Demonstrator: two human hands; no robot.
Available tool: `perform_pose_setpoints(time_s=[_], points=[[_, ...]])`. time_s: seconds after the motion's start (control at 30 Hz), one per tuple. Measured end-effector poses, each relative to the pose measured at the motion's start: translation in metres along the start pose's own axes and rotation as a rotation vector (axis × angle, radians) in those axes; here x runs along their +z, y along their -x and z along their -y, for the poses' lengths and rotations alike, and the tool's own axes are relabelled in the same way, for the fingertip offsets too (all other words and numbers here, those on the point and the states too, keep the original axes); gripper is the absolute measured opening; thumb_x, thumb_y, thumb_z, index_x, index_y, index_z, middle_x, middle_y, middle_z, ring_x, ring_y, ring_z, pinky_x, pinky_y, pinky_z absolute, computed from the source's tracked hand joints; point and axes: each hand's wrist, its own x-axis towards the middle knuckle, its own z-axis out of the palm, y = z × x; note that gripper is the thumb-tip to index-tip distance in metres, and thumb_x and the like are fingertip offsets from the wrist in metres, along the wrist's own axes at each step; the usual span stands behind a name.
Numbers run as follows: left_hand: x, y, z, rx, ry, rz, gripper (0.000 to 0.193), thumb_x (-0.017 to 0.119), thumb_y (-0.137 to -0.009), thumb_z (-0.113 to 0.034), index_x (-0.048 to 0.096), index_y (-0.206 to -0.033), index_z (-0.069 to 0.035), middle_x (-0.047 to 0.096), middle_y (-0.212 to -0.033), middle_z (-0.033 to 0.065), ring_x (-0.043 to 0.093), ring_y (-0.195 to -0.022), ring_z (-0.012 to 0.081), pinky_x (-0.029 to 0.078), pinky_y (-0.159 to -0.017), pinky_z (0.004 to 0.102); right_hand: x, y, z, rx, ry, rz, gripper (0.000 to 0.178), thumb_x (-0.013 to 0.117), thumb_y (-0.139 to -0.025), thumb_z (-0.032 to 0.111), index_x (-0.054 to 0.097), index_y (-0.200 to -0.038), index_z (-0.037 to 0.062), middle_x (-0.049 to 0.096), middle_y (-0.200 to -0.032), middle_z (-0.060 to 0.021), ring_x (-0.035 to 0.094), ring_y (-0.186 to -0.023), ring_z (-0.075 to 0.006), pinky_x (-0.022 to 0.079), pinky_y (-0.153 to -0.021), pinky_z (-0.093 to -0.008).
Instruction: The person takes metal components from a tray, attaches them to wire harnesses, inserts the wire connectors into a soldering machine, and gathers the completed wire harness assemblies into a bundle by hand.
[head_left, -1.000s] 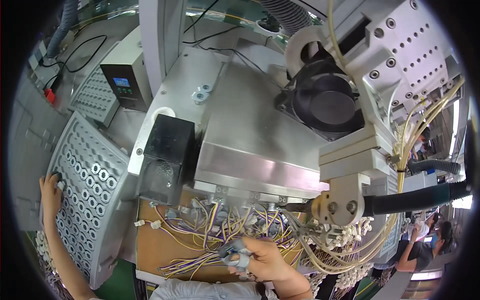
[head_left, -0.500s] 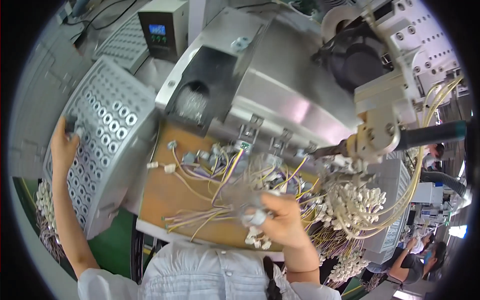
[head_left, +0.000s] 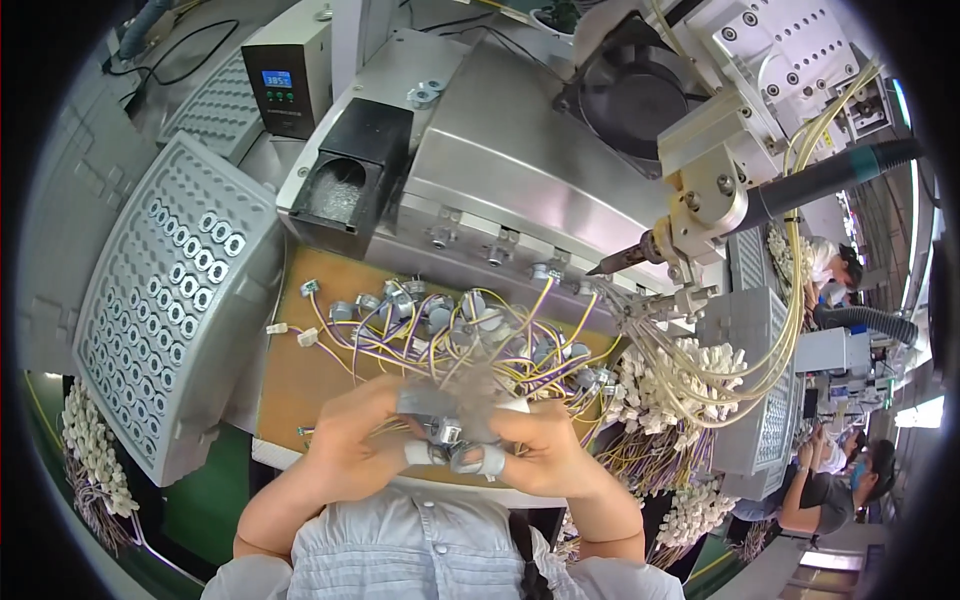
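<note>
Low over the front of the bench, my left hand and my right hand meet, with white tape on several fingers. Between the fingertips is a small silver metal motor, which my left fingers grip. My right fingers are closed right beside it, around something dark and partly hidden; motion blur covers the area above. Behind the hands lies a tangle of small round grey motors with yellow, white and purple wires. A soldering-iron tip points toward a row of clamps on the metal machine.
A grey tray with rows of round metal parts leans at the left. A black box holds shiny wire wool. Bundles of white connectors hang at the right. A controller with a blue screen stands behind; other people work far right.
My left hand has come from the grey tray to the bench front with a metal motor. My right hand has drawn slightly lower to meet it. The whole view has shifted.
</note>
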Motion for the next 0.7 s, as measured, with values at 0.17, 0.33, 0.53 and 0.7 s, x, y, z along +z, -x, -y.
perform_pose_setpoints(time_s=[0.17,0.33,0.53,0.7], points=[[0.001,-0.014,-0.011,0.116,-0.212,0.074,0.030,0.068,-0.060,0.006,0.063,-0.088,0.000,0.061,-0.089,0.0094,0.059,-0.075,0.0168,0.047,-0.063,0.0273,-0.005,0.005,0.000,0.027,0.061,-0.035,0.013,0.065,-0.079,0.019,0.063,-0.082,0.0070,0.047,-0.055,-0.0069,0.042,-0.045,-0.0212,0.035,-0.044,-0.0292],[-0.002,-0.019,-0.006,0.363,-0.423,0.143,0.035,0.063,-0.053,0.008,0.065,-0.086,-0.003,0.062,-0.084,0.0076,0.059,-0.067,0.0211,0.046,-0.055,0.0276,-0.018,0.005,-0.003,0.090,0.104,0.078,0.011,0.063,-0.081,0.018,0.063,-0.083,0.0069,0.050,-0.056,-0.0071,0.045,-0.044,-0.0205,0.036,-0.042,-0.0284],[0.013,-0.022,-0.012,0.494,-0.581,0.038,0.032,0.060,-0.053,0.008,0.064,-0.082,-0.004,0.060,-0.079,0.0076,0.059,-0.062,0.0205,0.045,-0.050,0.0279,-0.030,0.000,-0.015,0.496,-0.491,0.232,0.013,0.062,-0.082,0.016,0.063,-0.083,0.0025,0.061,-0.065,-0.0012,0.056,-0.056,-0.0044,0.046,-0.043,-0.0192],[0.015,-0.045,-0.021,0.395,-0.516,0.169,0.026,0.061,-0.054,0.006,0.062,-0.079,-0.002,0.056,-0.075,0.0073,0.055,-0.058,0.0210,0.042,-0.047,0.0286,-0.034,0.004,-0.021,0.516,-0.496,0.140,0.013,0.060,-0.081,0.012,0.062,-0.083,-0.0015,0.062,-0.065,-0.0073,0.057,-0.048,-0.0089,0.045,-0.039,-0.0199]])
